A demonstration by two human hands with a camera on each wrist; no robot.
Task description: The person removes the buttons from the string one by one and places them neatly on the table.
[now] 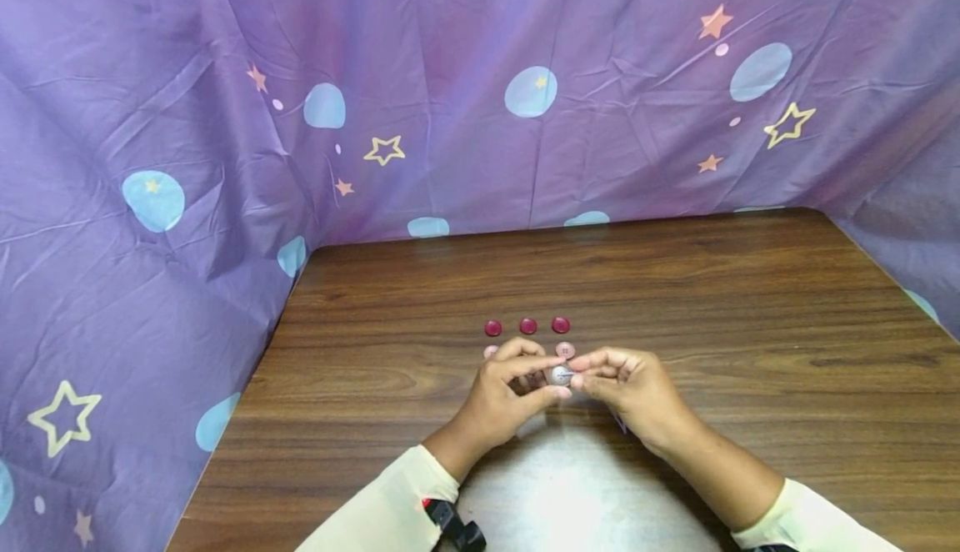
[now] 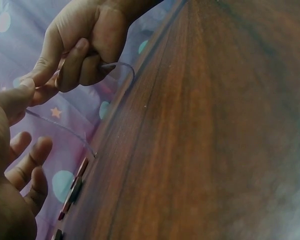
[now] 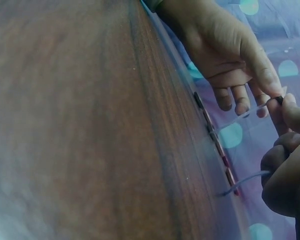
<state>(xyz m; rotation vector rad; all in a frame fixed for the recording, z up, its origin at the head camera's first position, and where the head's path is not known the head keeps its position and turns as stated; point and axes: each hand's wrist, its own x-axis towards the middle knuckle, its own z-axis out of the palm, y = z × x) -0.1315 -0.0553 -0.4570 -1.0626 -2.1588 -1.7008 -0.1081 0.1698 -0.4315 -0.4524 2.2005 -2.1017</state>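
Observation:
Thumb and forefinger of my left hand (image 1: 498,393) pinch a pale grey button (image 1: 560,376) just above the table. My right hand (image 1: 641,393) meets it from the right, its fingertips pinching a thin lilac cord at the button's face. Some of the cord (image 3: 247,177) leaves the right hand's curled fingers and droops to the table. Another stretch of cord (image 2: 65,129) hangs from the left fingertips in the left wrist view. The left hand's other fingers are loosely bent. Whether the cord passes through a buttonhole is too small to tell.
Behind the hands, three dark red buttons (image 1: 528,326) lie in a row on the brown wooden table (image 1: 390,310). Nearer are a pink button (image 1: 565,350) and another pink button (image 1: 491,352), partly covered by the left hand. A purple patterned curtain (image 1: 450,52) borders the table.

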